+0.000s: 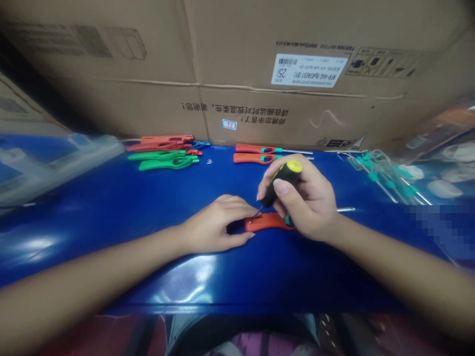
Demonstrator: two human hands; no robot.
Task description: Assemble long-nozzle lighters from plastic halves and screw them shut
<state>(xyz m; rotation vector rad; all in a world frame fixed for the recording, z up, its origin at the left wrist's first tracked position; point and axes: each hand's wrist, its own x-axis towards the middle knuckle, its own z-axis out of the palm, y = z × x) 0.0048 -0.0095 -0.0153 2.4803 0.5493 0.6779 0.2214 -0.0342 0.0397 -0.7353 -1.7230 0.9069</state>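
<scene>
My right hand (313,200) is wrapped round a black screwdriver (281,182) with a yellow-capped handle. The screwdriver slants down to the left, and its tip meets the handle end of an orange long-necked gas lighter (265,222). That lighter lies flat on the blue table (222,282), partly covered by my right hand; its metal tube shows beyond the hand. My left hand (217,223) steadies the handle end, with the thumb on the near side and the fingers on the far side.
Two orange lighters (252,158) with metal tubes lie behind my hands. Orange and green lighter shells (163,160) are piled at the back left, near small bits (209,161). Metal tubes with teal parts (382,180) lie at right. A cardboard box (148,99) walls the back.
</scene>
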